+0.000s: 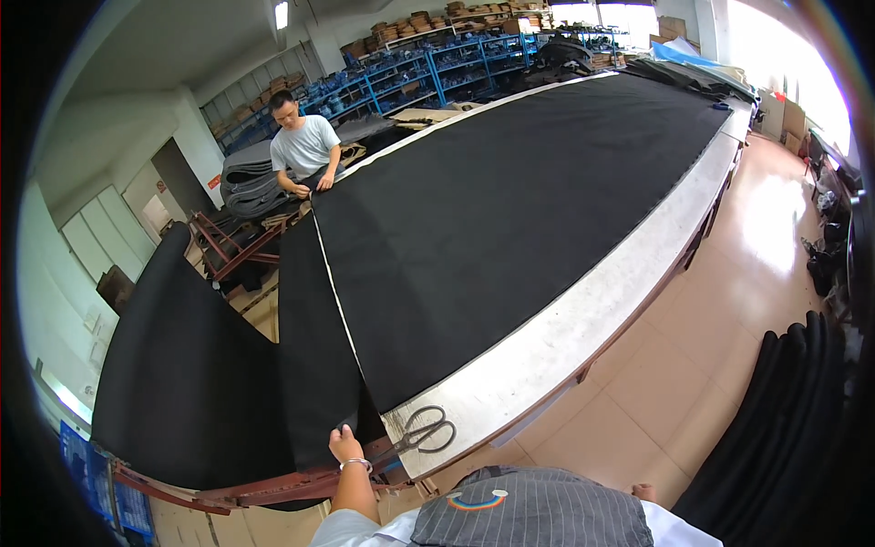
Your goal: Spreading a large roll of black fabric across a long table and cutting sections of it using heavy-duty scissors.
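My left hand (pixel 346 445) is closed on the near edge of a hanging black fabric sheet (pixel 314 346), just off the table's left end. A narrow pale gap separates this sheet from the wide black fabric (pixel 510 210) spread over the long table. Beside my left hand, large dark-handled scissors (pixel 424 431) lie on the table's near corner. Only a small part of my right hand (pixel 644 492) shows, past the right side of my striped apron; its fingers are mostly hidden. Across the table, a co-worker (pixel 305 150) has both hands at the far end of the gap.
The pale table border (pixel 547 310) runs along the near side of the fabric. Black rolls (pixel 775 419) lie on the tiled floor at right. A large black fabric roll (pixel 182 365) hangs at left over a red metal frame (pixel 264 490). Blue shelves (pixel 433 73) stand behind.
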`<state>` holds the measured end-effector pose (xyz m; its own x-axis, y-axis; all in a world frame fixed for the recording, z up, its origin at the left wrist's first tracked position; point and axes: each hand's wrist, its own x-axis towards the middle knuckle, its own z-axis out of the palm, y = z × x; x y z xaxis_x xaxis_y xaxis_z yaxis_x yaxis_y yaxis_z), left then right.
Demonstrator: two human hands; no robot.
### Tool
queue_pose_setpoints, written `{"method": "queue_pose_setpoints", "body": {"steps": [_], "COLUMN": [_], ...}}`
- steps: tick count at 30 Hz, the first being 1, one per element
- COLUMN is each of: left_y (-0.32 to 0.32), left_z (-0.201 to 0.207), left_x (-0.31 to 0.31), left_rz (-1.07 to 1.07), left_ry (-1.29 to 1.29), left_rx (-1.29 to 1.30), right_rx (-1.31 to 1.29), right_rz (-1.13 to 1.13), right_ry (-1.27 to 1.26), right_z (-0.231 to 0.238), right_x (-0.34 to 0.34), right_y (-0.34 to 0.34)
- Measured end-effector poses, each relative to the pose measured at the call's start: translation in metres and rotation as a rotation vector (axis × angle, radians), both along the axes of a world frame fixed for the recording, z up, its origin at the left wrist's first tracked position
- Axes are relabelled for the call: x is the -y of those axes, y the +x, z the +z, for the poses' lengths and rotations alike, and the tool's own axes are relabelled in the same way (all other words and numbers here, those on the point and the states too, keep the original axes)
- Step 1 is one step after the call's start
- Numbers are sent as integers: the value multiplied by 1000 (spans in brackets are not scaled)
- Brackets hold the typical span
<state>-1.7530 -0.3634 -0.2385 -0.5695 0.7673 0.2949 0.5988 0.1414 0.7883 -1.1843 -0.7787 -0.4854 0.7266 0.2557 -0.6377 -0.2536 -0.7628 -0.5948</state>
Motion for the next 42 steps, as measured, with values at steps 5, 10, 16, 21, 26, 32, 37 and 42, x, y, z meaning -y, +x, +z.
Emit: {"method": "queue_pose_setpoints", "body": {"steps": [5, 10, 16, 21, 26, 32, 37, 42], "left_y": [6, -3, -19, -13, -21, -11, -9, -3], "left_z": [-21, -25, -33, -22, -37, -34, -42, -39], "left_x": [-6, -9, -10, -16, -12, -5, -4, -3], "left_rz": [-71, -193, -356, -468, -520, -499, -468, -423], "left_ry": [-162, -282, -380, -483, -410, -466, -425, -464], "left_rx": [70, 146, 52, 7, -34, -186, -287, -315], "right_rx": [144, 351, 112, 255, 154, 136, 64, 61], "right_rz": [236, 485, 511, 823, 720, 676, 706, 680], "right_ry": [36, -143, -290, -185, -236, -307, -206, -275], "right_z": [45, 59, 81, 61, 91, 95, 75, 88], "right_x": [-48, -62, -77, -96, -144, -144, -143, -162], "right_y": [-55, -88, -86, -97, -132, -122, -95, -83]}}
